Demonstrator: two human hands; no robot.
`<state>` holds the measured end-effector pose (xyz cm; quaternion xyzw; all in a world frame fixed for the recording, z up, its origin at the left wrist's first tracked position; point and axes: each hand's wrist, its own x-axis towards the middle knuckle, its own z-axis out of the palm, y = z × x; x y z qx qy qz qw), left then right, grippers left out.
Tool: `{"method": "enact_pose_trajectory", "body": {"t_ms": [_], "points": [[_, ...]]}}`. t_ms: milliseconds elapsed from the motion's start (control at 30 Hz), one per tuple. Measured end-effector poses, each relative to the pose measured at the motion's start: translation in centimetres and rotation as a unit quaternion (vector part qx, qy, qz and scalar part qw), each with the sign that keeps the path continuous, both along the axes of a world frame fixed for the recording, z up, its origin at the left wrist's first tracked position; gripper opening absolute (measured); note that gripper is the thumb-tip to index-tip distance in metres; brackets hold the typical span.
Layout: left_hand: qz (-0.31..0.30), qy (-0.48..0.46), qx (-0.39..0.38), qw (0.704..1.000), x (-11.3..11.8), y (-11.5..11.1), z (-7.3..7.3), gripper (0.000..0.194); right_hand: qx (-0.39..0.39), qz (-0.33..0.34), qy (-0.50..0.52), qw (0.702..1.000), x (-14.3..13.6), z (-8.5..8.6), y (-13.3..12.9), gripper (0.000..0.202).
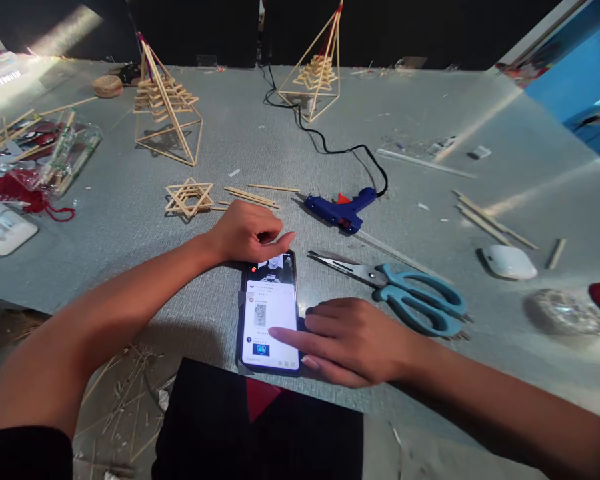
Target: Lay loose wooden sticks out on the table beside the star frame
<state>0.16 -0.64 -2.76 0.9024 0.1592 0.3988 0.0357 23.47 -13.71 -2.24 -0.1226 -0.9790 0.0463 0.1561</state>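
A phone (280, 313) with a lit screen lies face up on the grey table (230, 147) near its front edge. My right hand (350, 340) reaches in from the right, its index finger stretched over the lower screen and its other fingers curled; it holds nothing. At the phone's top end rests my left hand (253, 233), fingers curled in and thumb stretched out, with nothing visible in it. Just behind that hand are several thin wooden sticks (250, 196) and a star-shaped stick frame (190, 199). Blue-handled scissors (395, 287) lie right of the phone, below a blue glue gun (340, 210).
Two stick pyramids (167, 100) (320, 80) stand at the back, with a black cable (325, 148) running by. Plastic-wrapped materials (60, 153) and a white bottle (5, 225) are left. A white case (509, 261) and loose sticks (490, 220) lie right.
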Motion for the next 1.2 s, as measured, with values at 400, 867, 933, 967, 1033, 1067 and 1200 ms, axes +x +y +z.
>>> {"method": "enact_pose_trajectory", "body": {"t_ms": [400, 867, 933, 967, 1033, 1067, 1200], "points": [[0.001, 0.0, -0.009, 1.0, 0.05, -0.08, -0.11, 0.043, 0.0, -0.058, 0.042, 0.997, 0.08, -0.16, 0.04, 0.041], [0.003, 0.006, -0.017, 1.0, 0.05, -0.17, -0.06, 0.043, -0.036, -0.073, 0.038, 0.996, 0.19, -0.27, 0.28, 0.041], [0.002, 0.004, -0.013, 1.0, 0.01, -0.15, -0.08, 0.044, -0.024, -0.022, 0.04, 0.999, 0.22, -0.28, 0.31, 0.04], [0.001, 0.003, -0.011, 1.0, -0.01, -0.14, -0.1, 0.044, -0.018, -0.038, 0.04, 0.998, 0.23, -0.29, 0.28, 0.04], [0.001, -0.001, -0.008, 1.0, -0.03, -0.15, -0.12, 0.044, -0.014, -0.115, 0.042, 0.992, 0.21, -0.32, 0.19, 0.039], [0.0, -0.003, -0.006, 1.0, -0.03, -0.17, -0.11, 0.044, -0.016, -0.151, 0.041, 0.988, 0.2, -0.36, 0.14, 0.039], [0.0, -0.005, -0.003, 1.0, 0.03, -0.21, -0.02, 0.044, -0.023, -0.169, 0.043, 0.984, 0.23, -0.55, 0.17, 0.041]]}}
